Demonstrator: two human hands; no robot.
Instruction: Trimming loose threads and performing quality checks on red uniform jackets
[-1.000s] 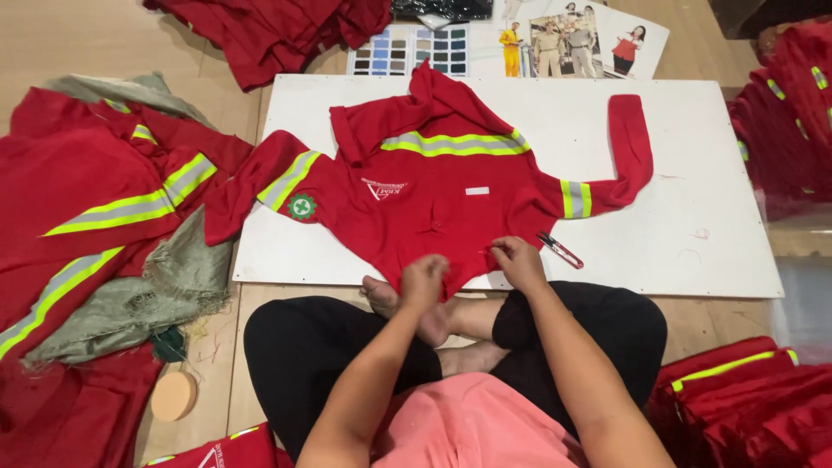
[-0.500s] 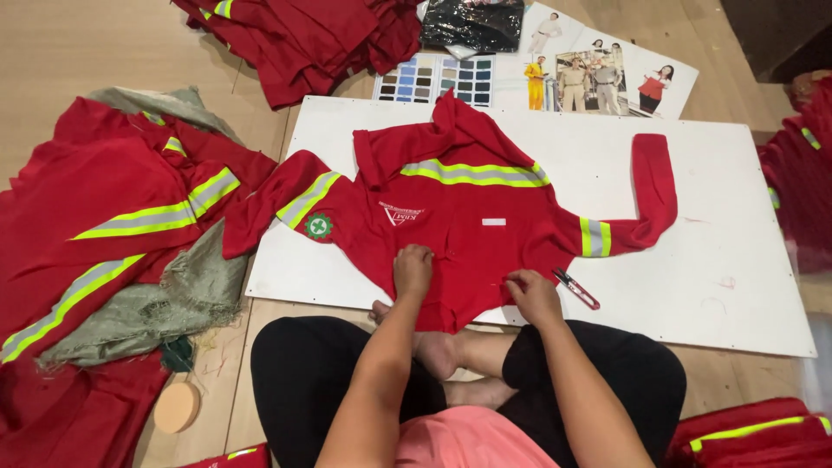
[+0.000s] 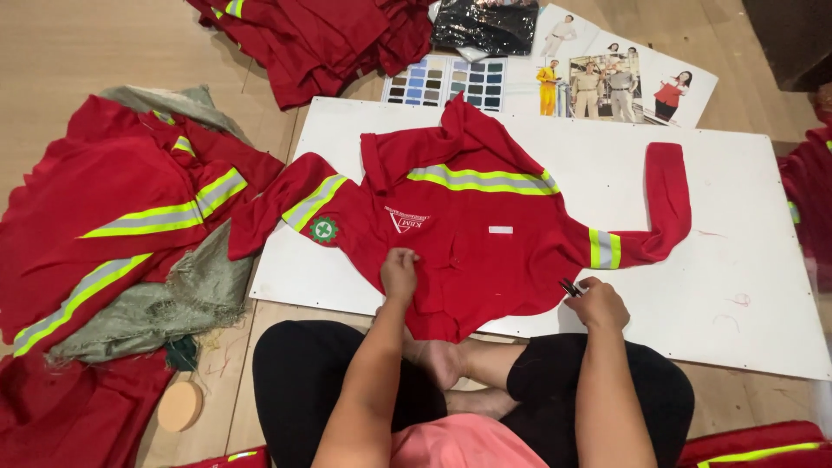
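Two hands at work, we note. Red work shirt [image 3: 485,243] lies spread, front up, on white board [image 3: 745,225]. Left hand [image 3: 399,273] pinches shirt front near placket, fingers closed on cloth. Right hand [image 3: 598,303] now off shirt hem, shifted right since half-second-earlier frame, closed on small dark tool [image 3: 569,287] at board's near edge. Shirt position unchanged, we find.

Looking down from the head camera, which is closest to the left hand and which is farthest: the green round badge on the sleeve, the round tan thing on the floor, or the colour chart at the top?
From the left hand:
1. Green round badge, just up and left, on the red shirt's sleeve.
2. Round tan thing, down-left on the floor.
3. Colour chart, far up, past the white board.
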